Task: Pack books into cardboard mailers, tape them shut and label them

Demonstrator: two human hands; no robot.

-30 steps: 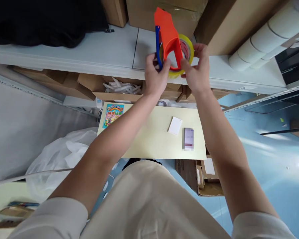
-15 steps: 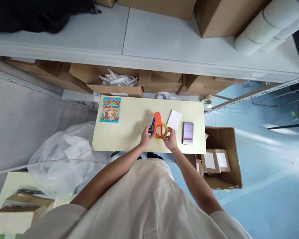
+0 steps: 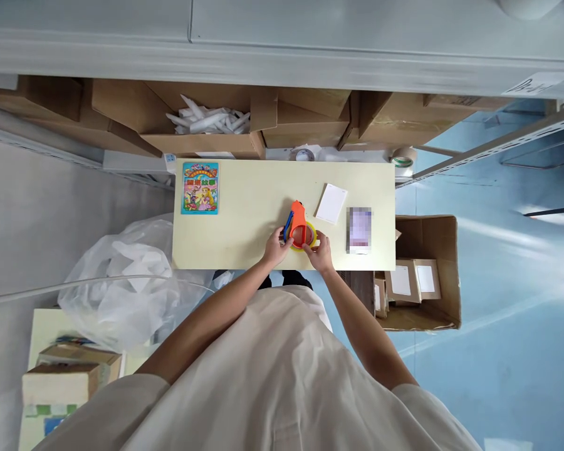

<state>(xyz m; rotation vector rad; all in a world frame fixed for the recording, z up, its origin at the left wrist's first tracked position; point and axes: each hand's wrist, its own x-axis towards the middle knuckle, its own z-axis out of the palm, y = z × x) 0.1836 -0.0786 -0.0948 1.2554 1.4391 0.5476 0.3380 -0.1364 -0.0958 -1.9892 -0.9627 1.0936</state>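
One cream cloth shirt [image 3: 244, 369], softly creased, fills the nearest space, and beyond it the left hand [image 3: 276, 248] and right hand [image 3: 320, 254] meet at the near edge of a pale yellow, smooth, rectangular table [image 3: 244, 219]. The fingers of both are curled in a grasp on an orange hard-plastic tape dispenser [image 3: 298, 215], left ones on its blue side, right ones on the opposite side by the roll. The dispenser is over the near middle of the tabletop; whether it touches the surface I cannot tell. Its glossy orange body narrows away from the person, a slim blue strip [image 3: 288, 220] runs along its left, and a round yellow tape roll [image 3: 313, 233] shows around its ring-like opening. Just beyond to the right lie a flat white rectangular card [image 3: 331, 203] and a blurred, phone-shaped slab [image 3: 360, 230]; at far left, a bright blue illustrated booklet [image 3: 200, 188]. Behind the table, an open brown cardboard box [image 3: 202, 145] holds slender white pieces [image 3: 211, 120], below a smooth grey shelf [image 3: 310, 31].
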